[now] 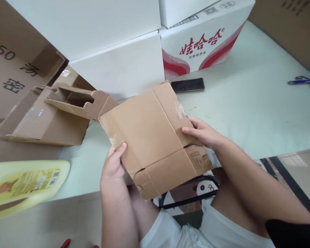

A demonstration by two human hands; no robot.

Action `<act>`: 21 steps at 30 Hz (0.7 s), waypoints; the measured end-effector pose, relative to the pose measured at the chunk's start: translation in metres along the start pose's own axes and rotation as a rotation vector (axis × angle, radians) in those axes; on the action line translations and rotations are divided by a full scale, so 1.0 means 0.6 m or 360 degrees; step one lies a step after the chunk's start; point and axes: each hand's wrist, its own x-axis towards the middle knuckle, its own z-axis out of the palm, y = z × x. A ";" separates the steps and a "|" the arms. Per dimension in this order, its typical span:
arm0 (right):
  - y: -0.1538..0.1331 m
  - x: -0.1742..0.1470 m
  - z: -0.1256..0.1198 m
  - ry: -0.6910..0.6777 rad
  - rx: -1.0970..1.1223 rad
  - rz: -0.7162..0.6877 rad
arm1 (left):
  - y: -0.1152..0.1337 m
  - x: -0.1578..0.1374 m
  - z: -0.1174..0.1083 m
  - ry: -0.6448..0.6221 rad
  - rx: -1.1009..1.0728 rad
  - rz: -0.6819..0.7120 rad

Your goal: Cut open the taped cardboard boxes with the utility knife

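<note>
A flattened piece of brown cardboard (147,127), creased along several fold lines, is held up between both hands over the table's near edge. My left hand (115,160) grips its left edge, thumb on the face and fingers mostly hidden behind. On the opposite side my right hand (201,132) pinches the right edge the same way. Worn clear tape clings to the left and upper right borders. A lower flap carries a small printed box. Just left of the sheet's upper corner lies a small folded carton (77,100) with an opening.
A black phone (188,84) lies beyond the sheet, before a red-and-white box (196,51). White boxes (119,65) stand behind. Large brown boxes (12,69) crowd the left. A yellow bottle (28,186) is at lower left; blue pens (299,81) lie far right.
</note>
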 end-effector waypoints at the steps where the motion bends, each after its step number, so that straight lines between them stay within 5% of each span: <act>1: 0.000 -0.001 -0.001 -0.0037 -0.0025 0.0037 | 0.000 0.000 0.001 0.0017 -0.0001 0.0017; 21: 0.002 -0.004 -0.003 0.0045 -0.0011 0.0038 | 0.013 -0.008 0.019 0.0049 -0.0035 -0.0067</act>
